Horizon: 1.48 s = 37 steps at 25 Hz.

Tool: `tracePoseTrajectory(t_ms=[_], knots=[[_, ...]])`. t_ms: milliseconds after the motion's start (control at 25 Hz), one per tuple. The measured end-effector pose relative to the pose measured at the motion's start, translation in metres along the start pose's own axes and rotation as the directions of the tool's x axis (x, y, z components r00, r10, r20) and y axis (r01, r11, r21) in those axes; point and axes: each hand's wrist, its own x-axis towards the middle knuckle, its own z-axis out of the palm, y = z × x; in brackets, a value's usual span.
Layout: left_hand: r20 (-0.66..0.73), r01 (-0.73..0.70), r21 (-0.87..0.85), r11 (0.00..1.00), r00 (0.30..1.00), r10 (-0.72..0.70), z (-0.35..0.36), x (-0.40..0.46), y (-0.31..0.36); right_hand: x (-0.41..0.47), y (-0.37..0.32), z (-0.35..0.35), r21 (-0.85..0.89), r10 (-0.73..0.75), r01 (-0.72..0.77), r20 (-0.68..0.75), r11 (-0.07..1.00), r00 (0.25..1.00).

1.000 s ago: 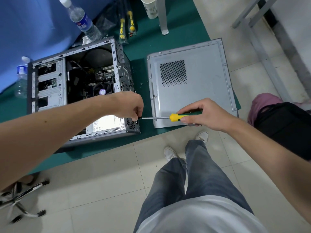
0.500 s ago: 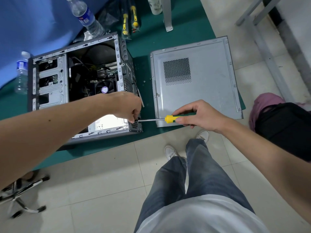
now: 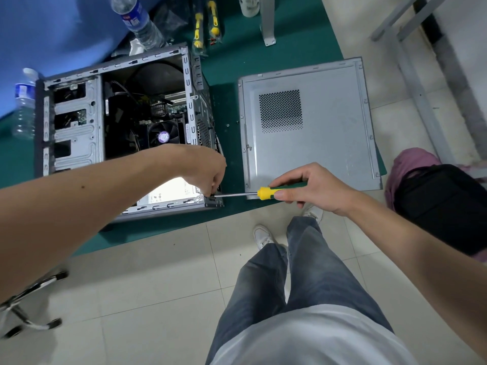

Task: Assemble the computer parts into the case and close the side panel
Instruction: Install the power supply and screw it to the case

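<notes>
The open computer case [image 3: 118, 133] lies on its side at the near edge of the green bench [image 3: 229, 72], toward its left end, with its CPU fan [image 3: 163, 137] and power supply [image 3: 171, 193] exposed. The detached side panel [image 3: 311, 125] lies flat just to its right, at the bench's near right corner and slightly overhanging the edge. The right hand [image 3: 313, 188] grips the green-and-yellow handle of a screwdriver [image 3: 266, 193], fingers curled round it; the shaft runs level to the left, its tip meeting the case's near right corner. The left hand [image 3: 208, 169] hovers over that corner, fingertips curled down and pinched together at the screwdriver tip; what they hold, if anything, cannot be made out. Two water bottles [image 3: 137, 19] stand behind and left of the case.
</notes>
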Motion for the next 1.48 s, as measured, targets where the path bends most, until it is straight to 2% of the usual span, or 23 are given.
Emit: tracePoseTrajectory(t_ms=[120, 240, 320, 400, 440, 480, 520, 560, 600, 640, 760, 840, 920, 1200, 1360, 1480], knots=[[-0.004, 0.008, 0.012, 1.000, 1.000, -0.008, 0.001, -0.004, 0.000, 0.001, 0.001, 0.001, -0.018, 0.018, -0.019, -0.016, 1.000, 1.000], [-0.068, 0.004, 0.005, 1.000, 0.998, -0.003, 0.005, -0.008, 0.001, 0.002, 0.000, 0.002, -0.029, 0.005, -0.006, -0.016, 1.000, 1.000], [-0.133, -0.005, -0.085, 0.996, 0.991, -0.006, 0.010, -0.012, -0.005, 0.002, -0.001, 0.001, -0.004, -0.002, 0.002, 0.024, 1.000, 1.000], [-0.256, -0.021, -0.223, 0.975, 0.966, -0.038, 0.023, -0.016, -0.014, 0.003, -0.002, -0.002, 0.024, 0.008, -0.009, 0.063, 1.000, 0.998], [-0.372, -0.034, -0.291, 0.956, 0.925, -0.080, 0.034, -0.018, -0.017, 0.003, -0.002, -0.004, 0.042, 0.015, -0.018, 0.058, 0.999, 0.998], [-0.515, -0.050, -0.366, 0.929, 0.843, -0.157, 0.048, -0.021, -0.020, 0.004, -0.001, -0.004, 0.075, 0.024, -0.026, 0.032, 0.997, 0.999], [-0.641, -0.070, -0.455, 0.888, 0.718, -0.271, 0.065, -0.024, -0.022, 0.005, -0.001, -0.004, 0.122, 0.044, -0.042, -0.009, 0.992, 0.999], [-0.708, -0.080, -0.541, 0.837, 0.580, -0.403, 0.082, -0.027, -0.021, 0.006, -0.001, -0.002, 0.168, 0.068, -0.057, -0.056, 0.984, 0.996], [-0.716, -0.058, -0.610, 0.790, 0.466, -0.519, 0.097, -0.028, -0.019, 0.007, 0.000, 0.000, 0.189, 0.089, -0.070, -0.097, 0.979, 0.991], [-0.685, 0.003, -0.663, 0.749, 0.403, -0.607, 0.110, -0.025, -0.016, 0.008, 0.001, 0.001, 0.182, 0.096, -0.072, -0.124, 0.981, 0.988], [-0.546, 0.167, -0.750, 0.640, 0.391, -0.741, 0.129, -0.008, 0.000, 0.007, 0.005, 0.000, 0.161, 0.080, -0.070, -0.055, 0.984, 0.995], [-0.552, 0.225, -0.724, 0.652, 0.376, -0.744, 0.132, 0.002, 0.006, 0.004, 0.005, -0.005, 0.171, 0.063, -0.065, 0.018, 0.983, 0.998], [-0.588, 0.257, -0.692, 0.674, 0.342, -0.733, 0.136, 0.006, 0.005, 0.004, 0.004, -0.007, 0.143, 0.050, -0.052, 0.022, 0.988, 0.999], [-0.617, 0.272, -0.670, 0.690, 0.312, -0.722, 0.140, 0.008, 0.003, 0.004, 0.011, 0.001, 0.162, 0.028, -0.010, -0.109, 0.987, 0.994], [-0.627, 0.233, -0.672, 0.703, 0.327, -0.707, 0.140, 0.005, 0.002, 0.000, 0.014, 0.002, 0.143, -0.014, 0.034, -0.141, 0.989, 0.990], [-0.639, 0.236, -0.661, 0.713, 0.322, -0.699, 0.140, 0.005, 0.004, 0.002, 0.011, 0.004, 0.183, 0.024, 0.003, -0.142, 0.983, 0.990]])
